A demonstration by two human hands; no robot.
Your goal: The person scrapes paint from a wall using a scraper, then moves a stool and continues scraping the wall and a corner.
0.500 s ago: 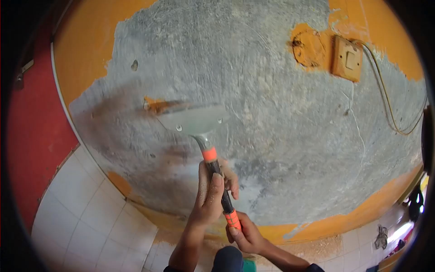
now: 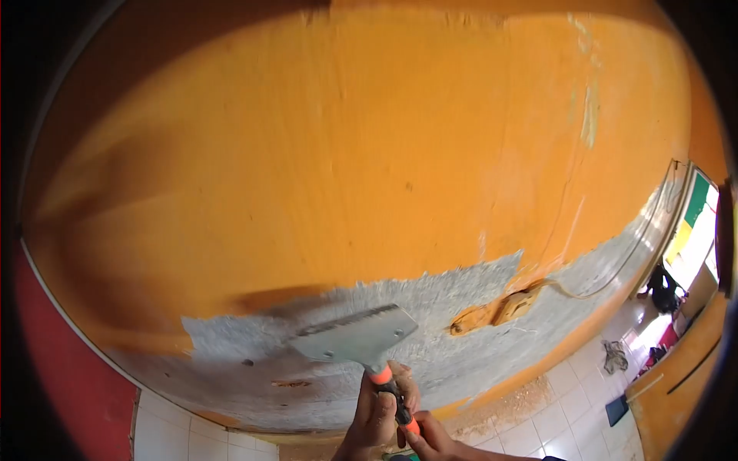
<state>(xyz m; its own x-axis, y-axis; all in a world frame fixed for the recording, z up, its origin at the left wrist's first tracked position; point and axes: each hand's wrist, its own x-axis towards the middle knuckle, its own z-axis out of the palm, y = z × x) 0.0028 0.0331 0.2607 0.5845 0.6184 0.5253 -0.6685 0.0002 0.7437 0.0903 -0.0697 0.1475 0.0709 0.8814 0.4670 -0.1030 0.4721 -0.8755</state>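
A wide-bladed scraper (image 2: 360, 338) with a black and orange handle is in both my hands, its blade upward. My left hand (image 2: 372, 415) is wrapped around the black part of the grip, thumb along it and dusty fingers on the far side. Lower down, my right hand (image 2: 432, 439) closes on the orange end of the handle. The blade overlaps the bare grey part of the wall (image 2: 438, 296), below the edge of the orange paint (image 2: 384, 169). A small orange patch (image 2: 290, 383) shows on the grey to the lower left of the blade.
An orange-smeared switch box (image 2: 516, 305) with a cable sits on the wall at right. A red surface (image 2: 73, 369) borders the left. Below are white floor tiles (image 2: 565, 396) with scraped dust, a dark dustpan-like object (image 2: 617, 410) and a crumpled cloth (image 2: 614, 356).
My view has tilted up, showing much more orange wall. The scraper has moved up from beside the small orange patch to nearer the orange paint's edge, both hands still on it.
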